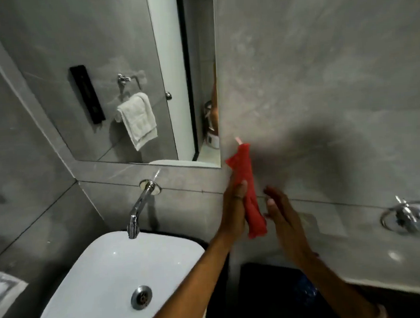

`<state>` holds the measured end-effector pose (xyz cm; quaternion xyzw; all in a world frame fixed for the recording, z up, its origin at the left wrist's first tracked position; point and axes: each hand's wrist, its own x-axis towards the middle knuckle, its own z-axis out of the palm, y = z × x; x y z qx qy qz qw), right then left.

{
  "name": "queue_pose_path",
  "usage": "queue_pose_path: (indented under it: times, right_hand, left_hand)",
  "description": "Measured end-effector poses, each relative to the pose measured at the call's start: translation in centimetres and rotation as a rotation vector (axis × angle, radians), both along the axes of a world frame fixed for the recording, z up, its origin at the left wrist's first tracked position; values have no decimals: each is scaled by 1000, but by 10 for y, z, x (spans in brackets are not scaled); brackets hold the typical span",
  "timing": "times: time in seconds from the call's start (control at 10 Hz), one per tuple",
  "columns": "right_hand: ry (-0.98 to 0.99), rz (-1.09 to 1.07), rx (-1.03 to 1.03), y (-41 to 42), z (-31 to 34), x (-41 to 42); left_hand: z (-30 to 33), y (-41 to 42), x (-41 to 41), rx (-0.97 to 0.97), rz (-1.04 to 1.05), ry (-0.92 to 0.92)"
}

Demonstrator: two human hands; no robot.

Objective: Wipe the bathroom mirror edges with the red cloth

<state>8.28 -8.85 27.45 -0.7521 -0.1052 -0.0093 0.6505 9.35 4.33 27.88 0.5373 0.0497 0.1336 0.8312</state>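
Note:
The red cloth (pixel 249 188) hangs bunched lengthwise, its top end just right of the mirror's lower right corner. My left hand (pixel 233 210) grips the cloth from the left, thumb pressed on it. Beside it on the right, my right hand (pixel 282 213) is blurred with fingers spread, close to the cloth's lower end; whether it touches is unclear. The mirror (pixel 115 73) fills the upper left, its right edge running down to that corner, and it reflects a white towel on a ring and a black wall fixture.
A white basin (pixel 107 268) with a chrome drain sits below the mirror, under a chrome wall spout (pixel 139 208). Grey tiled wall surrounds the mirror. A chrome tap handle (pixel 408 216) is mounted at the far right. A dark bin or bag lies low between my arms.

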Motion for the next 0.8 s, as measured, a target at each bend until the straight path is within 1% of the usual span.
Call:
queue_pose_path:
  times: [0.1,0.2,0.3,0.4,0.5,0.6,0.7,0.8]
  right_hand:
    - [665,73,524,-1,-29,-11]
    - [807,124,593,-16,-64,-12]
    - [717,9,303,-32,-117,-15]
    - [743,-29,133,-51,-170,-24]
    - [781,-14,-40,-68,-224,-30]
    - [812,-31,-96,-72,-260,-33]
    - [831,-48,-141,-70,-290,-31]
    - [904,-83,-362,-66,-305,-26]
  left_hand:
    - [-30,-11,-21,-415,-106,303]
    - [-63,-14,-34,-436,-68,468]
    - [-115,-18,-40,-181,-106,602]
    - [-173,-18,-57,267,-277,724]
    - [-224,-21,-73,346,-459,825]
    - [-251,-31,-70,356,-463,891]
    - [-277,-38,-61,438,-393,932]
    - [-297,-39,-63,628,-460,965]
